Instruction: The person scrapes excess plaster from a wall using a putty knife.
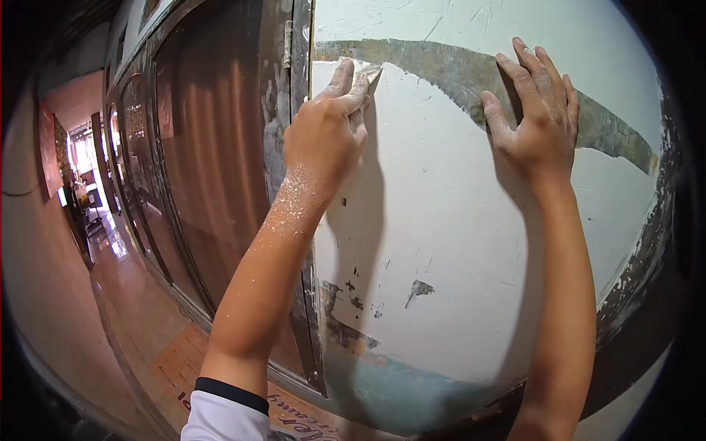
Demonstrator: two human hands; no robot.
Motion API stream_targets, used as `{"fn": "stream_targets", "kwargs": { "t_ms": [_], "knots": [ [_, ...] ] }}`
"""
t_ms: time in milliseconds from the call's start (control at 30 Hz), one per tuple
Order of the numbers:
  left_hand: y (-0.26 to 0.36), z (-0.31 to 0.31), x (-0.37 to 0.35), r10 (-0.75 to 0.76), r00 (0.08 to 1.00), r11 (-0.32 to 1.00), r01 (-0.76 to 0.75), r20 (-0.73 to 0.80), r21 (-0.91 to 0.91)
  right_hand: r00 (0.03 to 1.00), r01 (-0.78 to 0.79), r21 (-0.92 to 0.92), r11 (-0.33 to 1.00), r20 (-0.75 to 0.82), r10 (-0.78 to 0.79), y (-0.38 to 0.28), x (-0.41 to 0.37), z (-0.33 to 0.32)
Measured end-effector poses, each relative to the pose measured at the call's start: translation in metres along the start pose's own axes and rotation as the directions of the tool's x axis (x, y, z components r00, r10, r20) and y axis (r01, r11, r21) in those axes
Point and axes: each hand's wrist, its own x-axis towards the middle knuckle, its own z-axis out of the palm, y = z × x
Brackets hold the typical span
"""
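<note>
My left hand [327,121], dusted with white flakes up the forearm, is closed on a small flat scraper [371,71] at the upper left of a white panel [441,198]. The scraper's pale edge lies against the panel where white coating meets a bare grey-brown strip [441,66]. To the right, my right hand [537,110] rests on the panel with its fingers spread, partly over the strip, and holds nothing. Dark chipped patches [419,290] mark the panel lower down.
Left of the panel stands a dark wooden frame [287,103] with a metal hinge and glass panes [213,147] over brown curtains. A corridor with a shiny floor [121,275] runs back at the far left. Printed cardboard [180,364] lies on the floor.
</note>
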Motion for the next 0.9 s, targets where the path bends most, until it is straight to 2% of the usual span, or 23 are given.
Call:
{"fn": "stream_targets", "kwargs": {
  "t_ms": [100, 233, 367, 400, 500, 533, 633, 700, 800, 900],
  "knots": [
    [0.001, 0.000, 0.007, -0.033, 0.999, 0.999, 0.033, 0.034, 0.019, 1.000, 0.000, 0.011, 1.000, -0.004, 0.000, -0.001, 0.000, -0.001],
    [-0.001, 0.003, -0.001, -0.004, 1.000, 1.000, 0.004, 0.005, 0.003, 0.998, -0.050, 0.007, 0.999, 0.044, 0.049, -0.011, 0.001, -0.011],
    [0.003, 0.001, 0.001, -0.030, 0.999, 0.999, 0.030, 0.016, 0.013, 0.999, -0.026, -0.012, 1.000, 0.026, 0.026, -0.006, 0.000, -0.004],
    [0.007, -0.004, 0.006, -0.084, 0.990, 0.996, 0.079, 0.109, 0.050, 1.000, -0.011, -0.020, 1.000, 0.010, 0.011, -0.003, -0.001, -0.001],
    [0.004, -0.001, 0.002, -0.107, 0.983, 0.994, 0.102, 0.150, 0.036, 1.000, 0.004, -0.009, 1.000, -0.001, -0.004, 0.001, -0.001, 0.002],
    [0.002, 0.004, -0.003, -0.013, 1.000, 0.999, 0.014, 0.011, -0.030, 1.000, 0.001, -0.006, 1.000, 0.012, -0.001, 0.001, 0.000, 0.000],
    [0.003, 0.005, 0.000, -0.007, 1.000, 0.998, 0.007, -0.015, -0.055, 0.999, -0.030, 0.002, 1.000, 0.014, 0.030, -0.006, 0.000, -0.004],
    [0.002, 0.005, 0.001, -0.013, 0.999, 0.999, 0.014, 0.035, -0.034, 1.000, -0.027, 0.005, 1.000, 0.017, 0.027, -0.006, 0.000, -0.005],
    [0.004, 0.004, -0.002, 0.007, 1.000, 1.000, -0.007, 0.011, -0.015, 1.000, -0.011, 0.003, 1.000, 0.013, 0.010, -0.004, -0.001, -0.004],
    [0.006, -0.002, 0.002, -0.030, 0.996, 1.000, 0.029, 0.081, 0.010, 1.000, -0.008, -0.009, 1.000, 0.002, 0.008, -0.004, 0.003, -0.005]
  ]
}}
